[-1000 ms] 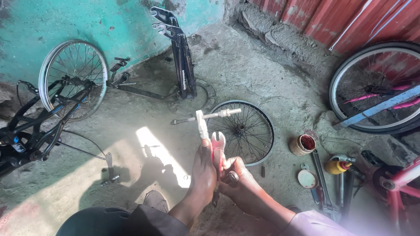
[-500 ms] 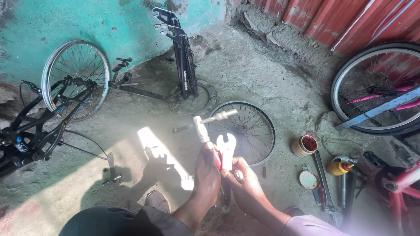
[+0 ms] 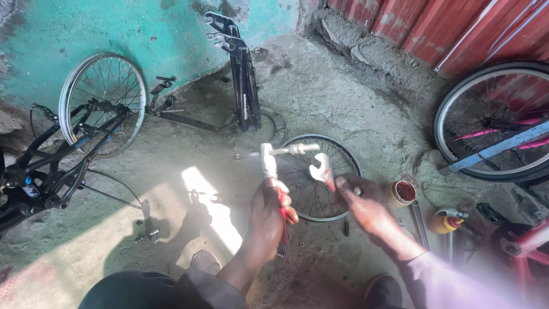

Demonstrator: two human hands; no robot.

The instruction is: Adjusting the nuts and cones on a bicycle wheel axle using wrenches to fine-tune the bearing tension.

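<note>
My left hand (image 3: 270, 210) is closed around a red-handled tool (image 3: 282, 226). A pale, white-wrapped T-shaped piece (image 3: 267, 160) sticks up out of the fist. My right hand (image 3: 365, 207) is a short way to its right and grips a silver open-ended wrench (image 3: 319, 167) by its shank, jaw pointing up and left. Both hands hover over a small spoked bicycle wheel (image 3: 337, 150) that lies flat on the concrete floor. The two tools are apart and do not touch.
A black fork (image 3: 243, 86) leans on the turquoise wall. A bare rim (image 3: 67, 97) and a black bike frame (image 3: 40, 171) lie at the left. At the right are a red tin (image 3: 403, 192), a yellow oil can (image 3: 445, 223), a large tyred wheel (image 3: 457, 103) and a pink frame (image 3: 529, 243).
The hands were together on the tools over the wheel. My right hand has drawn the wrench away to the right, while the left hand still holds the red-handled tool.
</note>
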